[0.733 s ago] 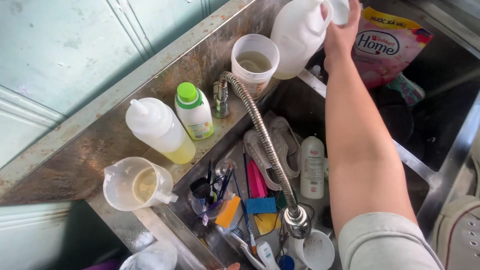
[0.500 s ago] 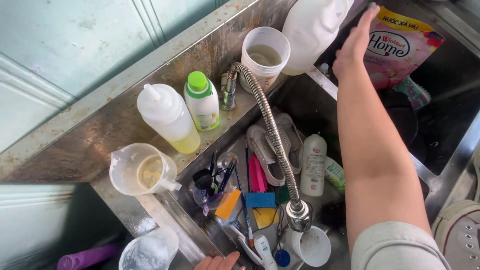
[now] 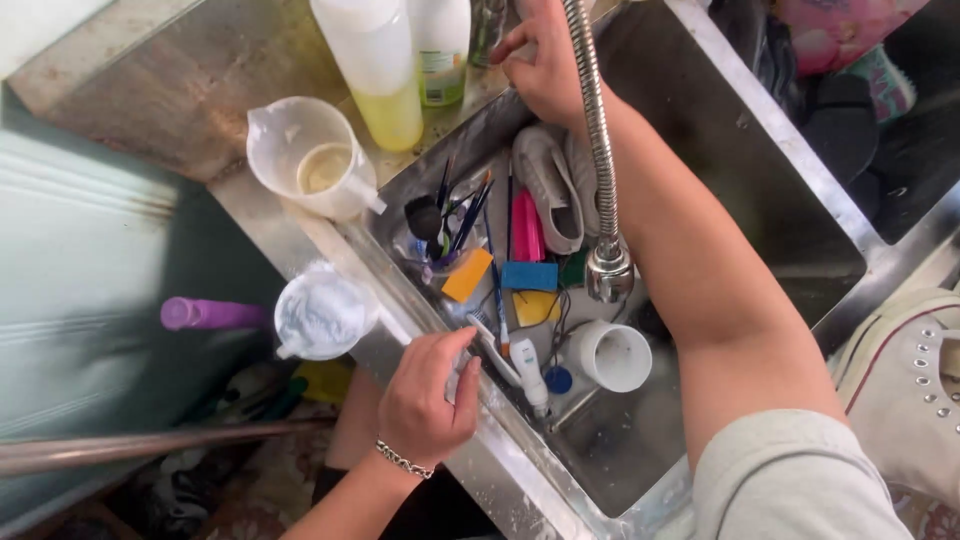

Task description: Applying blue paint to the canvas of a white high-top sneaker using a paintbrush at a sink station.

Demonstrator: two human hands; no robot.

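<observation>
At the near rim of the sink (image 3: 440,330), item by item, outward:

1. My left hand (image 3: 425,400), bracelet on the wrist, resting on the rim. Fingers (image 3: 450,350) curled, thumb drawn in; I cannot tell whether they grip anything.
2. White tube (image 3: 530,375), just beside that hand, lying flat in the basin. Long axis roughly along the rim, slanting away from my fingertips; which end carries the nozzle I cannot tell.
3. White cup (image 3: 612,355), on its side, mouth up toward the camera, next to the tube.
4. Sponges: orange (image 3: 467,275), blue (image 3: 529,276), yellow (image 3: 535,305), bunched between the tube and a jar of brushes (image 3: 455,215).
5. Metal hose (image 3: 597,130), long axis running from the tap end straight across the basin; spray head (image 3: 609,270) points down, near the cup.
6. My right hand (image 3: 545,65), at the hose's root, fingers bent beside it; touching or gripping, I cannot tell.
7. On the surface: jug (image 3: 315,165), bottle of yellow liquid (image 3: 385,85), bowl of white stuff (image 3: 322,312).

Judgement: sorting at the sink, left hand poised over the small items. Lifting the tube would call for a pinch across its short axis, clear of the toothbrush-like handles beside it
</observation>
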